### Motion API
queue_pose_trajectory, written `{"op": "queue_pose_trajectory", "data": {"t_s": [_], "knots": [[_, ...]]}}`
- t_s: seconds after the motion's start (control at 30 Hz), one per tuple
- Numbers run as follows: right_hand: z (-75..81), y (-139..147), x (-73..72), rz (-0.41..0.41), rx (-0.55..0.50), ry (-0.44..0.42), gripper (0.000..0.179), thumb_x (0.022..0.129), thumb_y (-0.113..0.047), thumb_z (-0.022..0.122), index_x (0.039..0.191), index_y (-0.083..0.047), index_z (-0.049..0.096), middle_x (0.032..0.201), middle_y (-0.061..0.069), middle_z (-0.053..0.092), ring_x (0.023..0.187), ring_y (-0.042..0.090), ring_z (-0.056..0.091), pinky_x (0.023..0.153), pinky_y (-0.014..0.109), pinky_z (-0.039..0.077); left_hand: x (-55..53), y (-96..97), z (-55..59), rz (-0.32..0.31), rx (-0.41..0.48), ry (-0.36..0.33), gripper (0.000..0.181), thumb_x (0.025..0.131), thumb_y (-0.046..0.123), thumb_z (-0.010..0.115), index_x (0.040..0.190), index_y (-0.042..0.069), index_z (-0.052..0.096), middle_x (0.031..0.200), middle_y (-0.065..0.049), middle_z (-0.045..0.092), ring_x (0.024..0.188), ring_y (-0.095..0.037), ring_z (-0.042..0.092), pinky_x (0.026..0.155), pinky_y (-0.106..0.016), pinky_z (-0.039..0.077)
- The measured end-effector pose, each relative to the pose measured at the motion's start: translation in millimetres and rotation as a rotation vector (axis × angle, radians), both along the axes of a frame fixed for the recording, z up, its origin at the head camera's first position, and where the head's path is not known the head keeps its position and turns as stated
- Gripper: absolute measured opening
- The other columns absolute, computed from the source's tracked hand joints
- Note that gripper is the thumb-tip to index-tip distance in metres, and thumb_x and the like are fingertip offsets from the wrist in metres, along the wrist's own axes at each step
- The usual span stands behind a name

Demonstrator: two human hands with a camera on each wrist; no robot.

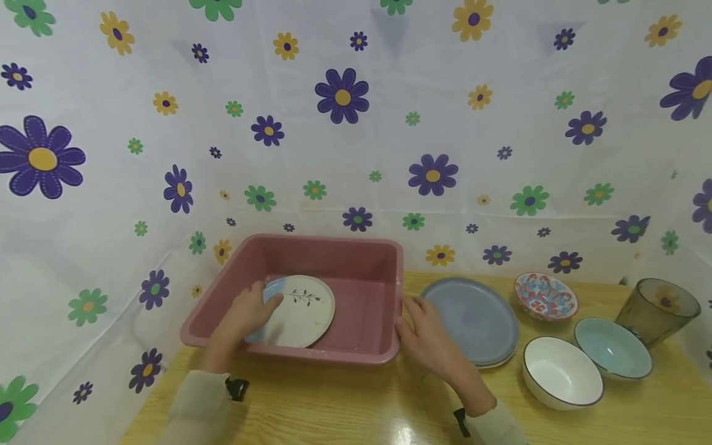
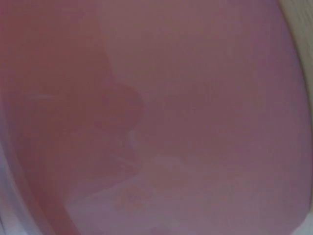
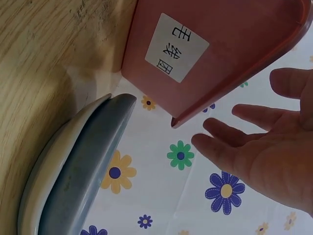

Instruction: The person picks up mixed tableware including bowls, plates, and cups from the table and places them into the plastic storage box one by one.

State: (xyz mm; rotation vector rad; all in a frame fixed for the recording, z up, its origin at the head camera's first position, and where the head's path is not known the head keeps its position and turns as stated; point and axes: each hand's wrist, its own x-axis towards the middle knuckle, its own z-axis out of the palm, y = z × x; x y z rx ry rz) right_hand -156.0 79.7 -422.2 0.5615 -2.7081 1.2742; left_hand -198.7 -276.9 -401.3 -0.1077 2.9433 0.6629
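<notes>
Inside the pink plastic basin (image 1: 356, 356) is a round plate (image 1: 305, 318), cream with a blue edge section and a dark plant sprig. My left hand (image 1: 245, 314) reaches over the front left rim and grips the plate's left side, thumb over its face; the fingers are partly hidden. In the left wrist view the blurred basin wall (image 2: 210, 122) fills the picture, with neither hand nor plate to make out. Beside the basin's right wall is my right hand (image 1: 427, 339). In the right wrist view its fingers (image 3: 222, 133) extend, apart from the rim and holding nothing.
Right of my right hand lie stacked plates, a grey-blue plate (image 1: 470, 318) on top. Farther right stand a red-and-blue patterned bowl (image 1: 546, 296), a white bowl (image 1: 563, 374), a light blue bowl (image 1: 612, 349) and a brownish glass (image 1: 656, 315). A flowered curtain (image 1: 378, 142) hangs behind.
</notes>
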Motion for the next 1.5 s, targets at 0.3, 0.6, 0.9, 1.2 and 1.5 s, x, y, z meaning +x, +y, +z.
{"op": "queue_pose_trajectory", "data": {"t_s": [0.3, 0.6, 0.9, 1.2, 1.5], "knots": [[3.7, 13.8, -2.1, -0.038, 0.03, 0.036, 0.056, 0.101, -0.017, 0.055, 0.149, 0.005, 0.036, 0.151, 0.038, 0.027, 0.139, 0.056, 0.025, 0.107, 0.07, 0.03, 18.7, 21.0, 3.1, 0.036, -0.071, 0.157, 0.076, 0.101, 0.047, 0.049, 0.148, -0.009, 0.028, 0.139, -0.042, 0.039, 0.128, -0.059, 0.037, 0.101, -0.071, 0.035], [7.3, 26.6, -3.7, -0.071, 0.021, -0.043, 0.056, 0.103, -0.019, 0.051, 0.152, 0.002, 0.033, 0.155, 0.034, 0.021, 0.143, 0.053, 0.018, 0.111, 0.069, 0.025, 28.7, 35.2, -0.4, 0.083, -0.042, 0.248, 0.075, 0.102, 0.046, 0.049, 0.15, -0.007, 0.027, 0.145, -0.039, 0.036, 0.134, -0.057, 0.032, 0.109, -0.068, 0.027], [12.1, 36.8, -3.7, -0.075, 0.016, -0.054, 0.059, 0.104, -0.019, 0.048, 0.153, 0.004, 0.026, 0.156, 0.036, 0.014, 0.143, 0.055, 0.015, 0.111, 0.07, 0.022, 33.3, 45.6, 1.5, 0.075, -0.024, 0.337, 0.07, 0.101, 0.043, 0.051, 0.146, -0.007, 0.033, 0.143, -0.036, 0.04, 0.133, -0.055, 0.034, 0.11, -0.066, 0.028], [14.7, 50.1, -9.1, -0.123, 0.023, -0.058, 0.061, 0.1, -0.015, 0.053, 0.152, 0.005, 0.028, 0.154, 0.039, 0.015, 0.141, 0.056, 0.017, 0.109, 0.07, 0.025, 36.3, 61.9, 9.5, 0.022, -0.03, 0.408, 0.065, 0.1, 0.04, 0.055, 0.142, -0.009, 0.041, 0.141, -0.037, 0.043, 0.13, -0.055, 0.04, 0.11, -0.063, 0.032], [13.4, 63.8, -12.0, -0.167, 0.027, -0.046, 0.058, 0.099, -0.013, 0.053, 0.149, 0.008, 0.032, 0.151, 0.04, 0.02, 0.14, 0.056, 0.021, 0.111, 0.068, 0.025, 36.2, 74.5, 8.6, -0.03, 0.035, 0.45, 0.06, 0.1, 0.035, 0.057, 0.139, -0.009, 0.044, 0.137, -0.033, 0.049, 0.13, -0.05, 0.042, 0.11, -0.06, 0.033]]}}
